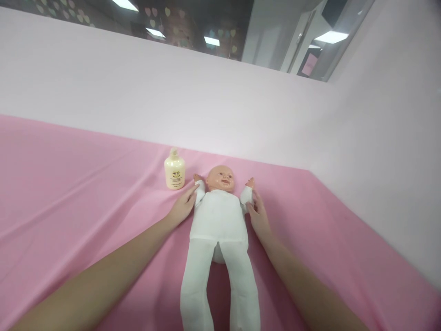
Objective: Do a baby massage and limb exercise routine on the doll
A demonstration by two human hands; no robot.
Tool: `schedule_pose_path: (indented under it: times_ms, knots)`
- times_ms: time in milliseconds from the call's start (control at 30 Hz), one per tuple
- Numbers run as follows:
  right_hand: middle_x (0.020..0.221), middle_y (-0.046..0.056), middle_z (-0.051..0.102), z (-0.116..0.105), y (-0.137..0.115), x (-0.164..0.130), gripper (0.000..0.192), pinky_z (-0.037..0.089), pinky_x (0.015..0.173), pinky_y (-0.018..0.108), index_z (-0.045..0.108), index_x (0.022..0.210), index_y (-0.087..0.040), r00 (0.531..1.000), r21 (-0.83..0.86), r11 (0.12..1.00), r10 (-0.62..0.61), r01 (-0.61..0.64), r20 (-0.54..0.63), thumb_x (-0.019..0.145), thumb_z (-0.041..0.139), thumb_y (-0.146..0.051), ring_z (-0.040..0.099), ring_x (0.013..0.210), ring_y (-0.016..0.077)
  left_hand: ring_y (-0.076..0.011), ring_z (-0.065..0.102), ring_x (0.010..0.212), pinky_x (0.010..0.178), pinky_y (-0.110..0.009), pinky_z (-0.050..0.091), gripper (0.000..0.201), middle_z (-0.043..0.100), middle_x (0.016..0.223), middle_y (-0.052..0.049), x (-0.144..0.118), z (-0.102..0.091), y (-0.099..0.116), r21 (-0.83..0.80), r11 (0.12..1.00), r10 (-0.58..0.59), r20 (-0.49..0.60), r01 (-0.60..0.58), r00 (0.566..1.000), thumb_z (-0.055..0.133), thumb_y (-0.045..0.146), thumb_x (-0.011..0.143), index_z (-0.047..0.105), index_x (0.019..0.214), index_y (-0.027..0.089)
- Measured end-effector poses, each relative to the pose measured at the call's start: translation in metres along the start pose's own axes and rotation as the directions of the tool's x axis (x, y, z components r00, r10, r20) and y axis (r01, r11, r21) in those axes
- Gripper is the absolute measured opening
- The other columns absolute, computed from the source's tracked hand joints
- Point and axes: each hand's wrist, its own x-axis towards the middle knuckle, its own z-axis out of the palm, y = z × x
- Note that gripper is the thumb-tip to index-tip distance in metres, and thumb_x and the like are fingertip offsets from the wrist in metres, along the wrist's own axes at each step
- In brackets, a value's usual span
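A baby doll [219,216] lies on its back with its head away from me, in a soft white cloth body and white sleeves. Its bare plastic head [221,178] faces up and a little to the right. Both of its arms are bent upward beside the head. My left hand [183,207] is closed at the doll's arm on the left, fingers along the sleeve; the thumb is mostly hidden. On the other side, my right hand [260,216] grips the doll's right-side arm, thumb in front and fingers behind. A cream-coloured bottle [175,172] stands upright just beyond my left hand.
A pink cloth [103,184] with soft folds covers the table under the doll. A white wall [155,96] rises behind it, and another wall [389,151] stands on the right. Above is a window [206,23] with heart shapes and reflected ceiling lights.
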Motion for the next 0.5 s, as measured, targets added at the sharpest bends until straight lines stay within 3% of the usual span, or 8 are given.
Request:
schedule_pose_path:
  times_ms: [133, 300, 500]
  knots:
    - [0.167, 0.004, 0.048, -0.0013, 0.0028, 0.0016, 0.070, 0.034, 0.129, 0.050, 0.045, 0.161, -0.030, 0.999, -0.063, 0.998, -0.020, 0.023, 0.043, 0.094, 0.059, -0.047, 0.046, 0.153, 0.0276, -0.0329, 0.047, 0.153, 0.128, -0.052, 0.034, 0.062, 0.054, 0.162, -0.009, -0.0016, -0.0012, 0.0016, 0.126, 0.992, -0.031, 0.025, 0.028, 0.999, 0.040, 0.052, 0.106, 0.048, 0.161, 0.024]
    - [0.165, 0.005, 0.051, -0.0014, 0.0049, 0.0018, 0.067, 0.029, 0.131, 0.052, 0.050, 0.159, -0.027, 0.999, -0.152, 0.988, 0.002, 0.004, 0.037, 0.095, 0.056, -0.049, 0.042, 0.157, 0.0294, -0.0349, 0.051, 0.149, 0.126, -0.053, 0.037, 0.065, 0.057, 0.159, -0.012, 0.0003, -0.0008, -0.0017, 0.220, 0.976, -0.019, 0.037, 0.011, 0.999, 0.042, 0.053, 0.105, 0.046, 0.163, 0.022]
    - [0.153, 0.004, 0.064, -0.0010, 0.0027, 0.0019, 0.068, 0.035, 0.127, 0.056, 0.051, 0.159, -0.031, 0.998, -0.155, 0.988, -0.020, 0.029, 0.059, 0.093, 0.057, -0.047, 0.051, 0.150, 0.0323, -0.0349, 0.052, 0.149, 0.125, -0.053, 0.039, 0.067, 0.058, 0.158, -0.012, 0.0009, -0.0001, -0.0043, 0.245, 0.970, -0.018, 0.039, 0.008, 0.999, 0.043, 0.054, 0.104, 0.045, 0.163, 0.023]
